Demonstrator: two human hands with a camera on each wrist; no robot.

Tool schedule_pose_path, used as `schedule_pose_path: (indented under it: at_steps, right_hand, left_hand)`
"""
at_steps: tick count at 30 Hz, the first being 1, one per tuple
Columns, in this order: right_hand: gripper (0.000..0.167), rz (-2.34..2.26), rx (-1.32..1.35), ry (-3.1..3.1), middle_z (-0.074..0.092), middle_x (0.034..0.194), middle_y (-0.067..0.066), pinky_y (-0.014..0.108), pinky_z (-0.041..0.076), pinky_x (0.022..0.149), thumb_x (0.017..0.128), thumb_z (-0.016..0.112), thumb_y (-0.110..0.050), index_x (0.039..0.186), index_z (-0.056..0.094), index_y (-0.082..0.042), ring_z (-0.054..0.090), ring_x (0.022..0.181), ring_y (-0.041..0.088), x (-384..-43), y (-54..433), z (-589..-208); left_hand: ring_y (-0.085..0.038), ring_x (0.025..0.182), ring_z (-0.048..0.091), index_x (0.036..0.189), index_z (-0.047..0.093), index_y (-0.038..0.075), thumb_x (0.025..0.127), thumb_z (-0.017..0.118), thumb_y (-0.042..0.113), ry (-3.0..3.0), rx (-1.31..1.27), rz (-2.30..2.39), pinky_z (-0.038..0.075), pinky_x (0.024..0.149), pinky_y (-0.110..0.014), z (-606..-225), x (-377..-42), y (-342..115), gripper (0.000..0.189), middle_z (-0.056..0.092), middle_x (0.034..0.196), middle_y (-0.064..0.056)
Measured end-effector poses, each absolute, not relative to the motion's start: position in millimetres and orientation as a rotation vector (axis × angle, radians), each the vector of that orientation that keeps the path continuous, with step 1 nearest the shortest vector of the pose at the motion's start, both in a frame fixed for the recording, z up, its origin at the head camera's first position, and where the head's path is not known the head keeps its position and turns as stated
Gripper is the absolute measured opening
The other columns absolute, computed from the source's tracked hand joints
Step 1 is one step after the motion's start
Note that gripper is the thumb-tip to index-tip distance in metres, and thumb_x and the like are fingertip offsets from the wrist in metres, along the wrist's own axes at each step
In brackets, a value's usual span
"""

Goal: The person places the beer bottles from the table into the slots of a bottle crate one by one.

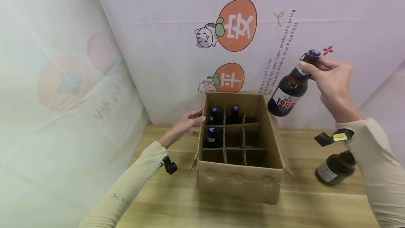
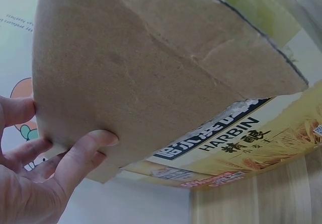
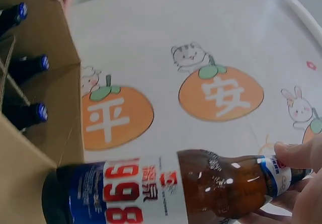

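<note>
A brown glass beer bottle [image 1: 288, 89] with a blue cap and a white-and-blue "1998" label hangs tilted beside the box's right rim. My right hand [image 1: 335, 80] pinches it by the neck, thumb on one side and fingers on the other. An open-topped cardboard box [image 1: 240, 184] with cardboard dividers stands on the table. Inside, blue-capped bottles occupy two back compartments [image 1: 235, 114] and one left compartment [image 1: 211, 137]. My left hand [image 1: 185, 125] rests against the box's left side near the back corner, its fingers fairly straight. The left wrist view shows its thumb [image 2: 95, 143] touching the brown flap.
Another brown bottle [image 1: 335, 168] stands on the wooden table [image 1: 171, 192] right of the box, partly hidden by the right forearm. Behind the box hangs a white cloth [image 1: 164, 55] printed with orange fruit and small animals. More pale cloth [image 1: 63, 143] drapes down at the left.
</note>
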State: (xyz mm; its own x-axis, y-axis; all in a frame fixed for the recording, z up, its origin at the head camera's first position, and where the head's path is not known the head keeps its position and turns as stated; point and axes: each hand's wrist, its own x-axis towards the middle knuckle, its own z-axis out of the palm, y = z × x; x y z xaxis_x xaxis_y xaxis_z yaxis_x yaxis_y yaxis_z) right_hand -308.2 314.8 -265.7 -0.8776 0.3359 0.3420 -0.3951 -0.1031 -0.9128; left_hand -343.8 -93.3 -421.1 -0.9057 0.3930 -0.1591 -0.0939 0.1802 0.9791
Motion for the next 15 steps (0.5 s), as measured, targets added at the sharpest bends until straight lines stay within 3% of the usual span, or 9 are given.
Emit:
schedule_pose_path:
  at_steps: [15]
  right_hand:
    - [0.043, 2.02, 0.169, -1.921, 0.082, 0.093, -0.007, 0.014, 0.063, 0.075, 0.079, 0.092, -0.006, 0.12, 0.079, -0.009, 0.076, 0.089, 0.005, -293.9, 273.8, -255.1]
  left_hand:
    - [-0.045, 0.143, 0.048, 0.165, 0.032, 0.018, 0.105, 0.063, 0.022, 2.073, 0.259, 1.785, 0.065, 0.092, -0.05, -417.9, -341.6, -92.2, 0.068, 0.038, 0.165, -0.019]
